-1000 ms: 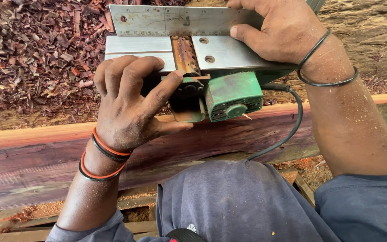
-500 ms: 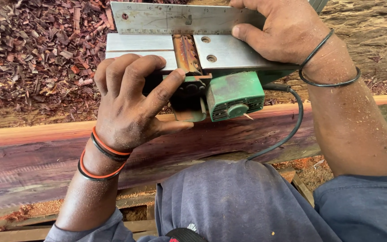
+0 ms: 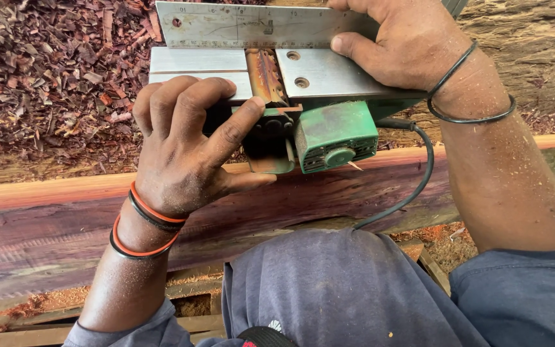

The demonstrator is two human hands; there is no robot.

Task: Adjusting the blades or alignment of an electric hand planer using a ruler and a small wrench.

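Planer [image 3: 335,135] upturned, handle hidden under left hand [image 3: 187,148] (grip closed), right hand [image 3: 406,45] clasping steel ruler [image 3: 252,26].

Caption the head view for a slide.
Left hand and right hand steady an upturned green electric planer, a steel ruler across its sole.

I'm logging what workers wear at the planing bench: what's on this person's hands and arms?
Both hands are bare, no gloves. The left hand has orange and black bands at the wrist. The right hand has two thin black bands at the wrist. Both forearms are uncovered and dusted with sawdust; blue-grey sleeve cloth shows near the right elbow.
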